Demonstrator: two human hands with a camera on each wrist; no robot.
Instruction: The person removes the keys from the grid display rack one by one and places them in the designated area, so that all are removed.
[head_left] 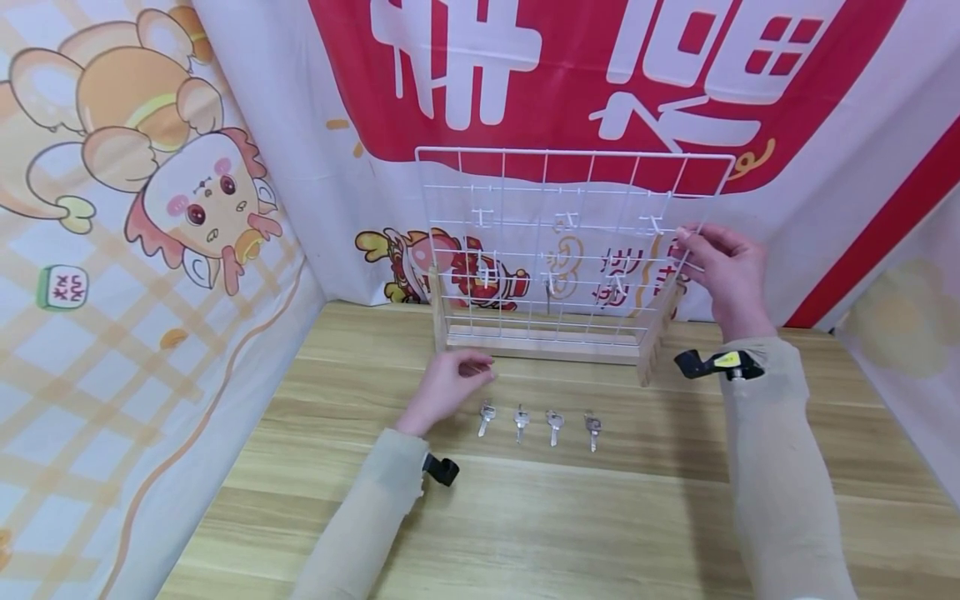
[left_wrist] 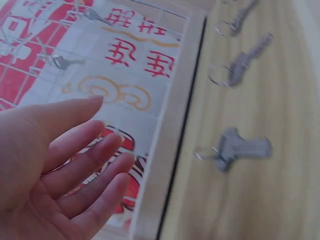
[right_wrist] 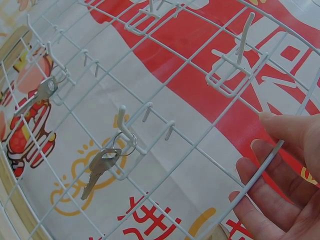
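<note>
A white wire grid panel (head_left: pixel 574 152) stands upright in a wooden base (head_left: pixel 547 348), with several white hooks on it. My right hand (head_left: pixel 727 271) holds the grid's right edge; in the right wrist view its thumb and fingers lie about the edge wire. Two hooks in that view carry a metal key each, one nearer (right_wrist: pixel 102 165) and one farther left (right_wrist: pixel 44 93). My left hand (head_left: pixel 450 385) hovers before the base's left front, fingers loosely bent and holding nothing. Beside it, several keys with rings lie in a row on the table, the leftmost key (head_left: pixel 487 415) nearest.
The wood-grain table (head_left: pixel 555 525) runs up to a printed cloth backdrop (head_left: pixel 337 208) behind the grid. Another printed cloth (head_left: pixel 247 333) borders the left side. An upper-right hook (right_wrist: pixel 245 40) juts forward near my right hand with no key on it.
</note>
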